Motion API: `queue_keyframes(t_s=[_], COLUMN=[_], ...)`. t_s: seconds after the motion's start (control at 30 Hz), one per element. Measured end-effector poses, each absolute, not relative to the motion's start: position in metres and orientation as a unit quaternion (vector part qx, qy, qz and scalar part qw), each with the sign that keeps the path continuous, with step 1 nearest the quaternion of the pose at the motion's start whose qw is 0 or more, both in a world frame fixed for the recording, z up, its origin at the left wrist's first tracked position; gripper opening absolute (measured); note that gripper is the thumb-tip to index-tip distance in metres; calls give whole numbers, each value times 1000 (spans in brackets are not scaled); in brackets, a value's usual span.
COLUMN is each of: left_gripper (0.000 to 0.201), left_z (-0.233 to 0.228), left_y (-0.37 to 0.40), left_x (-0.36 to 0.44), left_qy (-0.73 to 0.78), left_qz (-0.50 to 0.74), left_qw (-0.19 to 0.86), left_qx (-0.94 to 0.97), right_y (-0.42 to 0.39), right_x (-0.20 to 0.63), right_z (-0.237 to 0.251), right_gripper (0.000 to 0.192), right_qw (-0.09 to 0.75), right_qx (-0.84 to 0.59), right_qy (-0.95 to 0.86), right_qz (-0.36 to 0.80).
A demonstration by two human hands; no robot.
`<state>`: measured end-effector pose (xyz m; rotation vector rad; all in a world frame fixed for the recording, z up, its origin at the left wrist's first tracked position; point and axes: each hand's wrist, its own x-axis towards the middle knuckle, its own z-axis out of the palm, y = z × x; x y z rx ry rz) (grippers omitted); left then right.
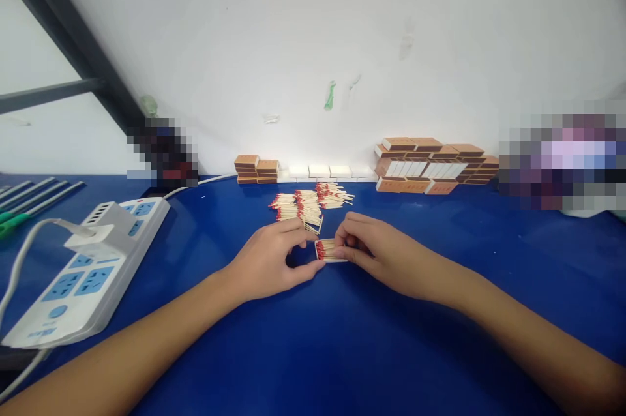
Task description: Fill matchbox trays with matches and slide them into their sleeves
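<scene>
Your left hand (274, 259) and right hand (376, 248) meet at the centre of the blue table (342, 338), both grasping a small matchbox tray (328, 250) filled with red-tipped matches. The tray rests on the table between your hands. Your left thumb and fingertips pinch its left end, where the red heads show; your right fingers curl over its right end and cover that part of it. Just behind the tray, touching neither hand, lies a loose pile of matches (309, 203). Along the white wall (313, 44) stand a short stack of brown matchboxes (256, 169), a row of white inner trays (319, 171), and a larger stack of boxes (433, 167) to the right. A white power strip (92, 266) with blue sockets lies well apart at the left, with a charger plugged in.
</scene>
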<state>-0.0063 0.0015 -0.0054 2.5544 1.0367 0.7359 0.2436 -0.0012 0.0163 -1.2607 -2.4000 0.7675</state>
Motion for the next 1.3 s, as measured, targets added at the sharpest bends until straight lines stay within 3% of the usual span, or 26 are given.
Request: queue_keyframes(t_s=[0.73,1.1,1.3], left_gripper=[26,26,28], left_z=[-4,-5,-3], left_y=[1,1,2], left_x=[-5,-6,-7], left_qy=[360,361,365], left_qz=[257,255,255], left_qw=[146,142,141], left_qx=[885,885,884], right_y=[0,19,11], right_x=[241,257,257], right_z=[8,4,9], right_gripper=[21,25,36], right_qw=[195,224,204], right_qx=[-439,-485,-442], right_qy=[-835,-821,-830], right_qz=[270,202,273])
